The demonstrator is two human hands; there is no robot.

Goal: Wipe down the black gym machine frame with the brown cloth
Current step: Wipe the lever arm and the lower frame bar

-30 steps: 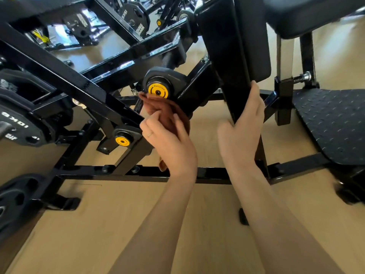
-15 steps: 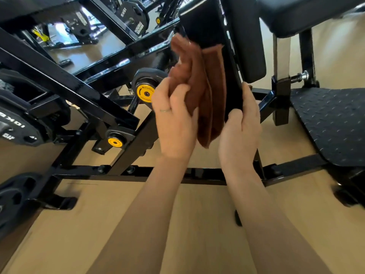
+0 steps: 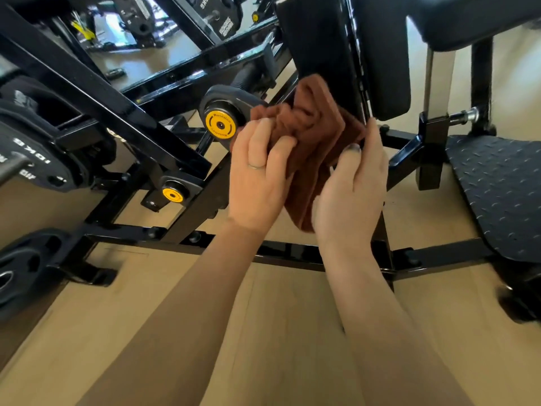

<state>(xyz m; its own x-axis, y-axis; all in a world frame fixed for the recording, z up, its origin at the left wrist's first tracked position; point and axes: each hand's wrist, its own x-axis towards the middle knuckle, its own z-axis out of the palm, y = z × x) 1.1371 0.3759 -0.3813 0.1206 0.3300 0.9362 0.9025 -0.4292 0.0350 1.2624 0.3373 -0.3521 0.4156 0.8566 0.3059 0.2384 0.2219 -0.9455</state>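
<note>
The brown cloth (image 3: 314, 133) hangs bunched between both hands, in front of the black upright pad (image 3: 322, 45) of the gym machine frame (image 3: 123, 112). My left hand (image 3: 259, 177) grips the cloth's left side with curled fingers, just right of the large yellow pivot cap (image 3: 220, 125). My right hand (image 3: 355, 186) pinches the cloth's right edge between thumb and fingers, beside the pad's lower end. The cloth's lower folds hang down between my palms.
Weight plates (image 3: 32, 150) marked 10KG sit on the left, with another plate (image 3: 17, 268) lower down. A small yellow cap (image 3: 172, 195) marks a lower pivot. A textured black footplate (image 3: 503, 189) lies at right. A floor bar (image 3: 289, 253) crosses under my wrists on the wooden floor.
The cloth left the yellow pivot, rose in front of the upright pad, then came down lower. My right hand left the pad and took the cloth's right edge.
</note>
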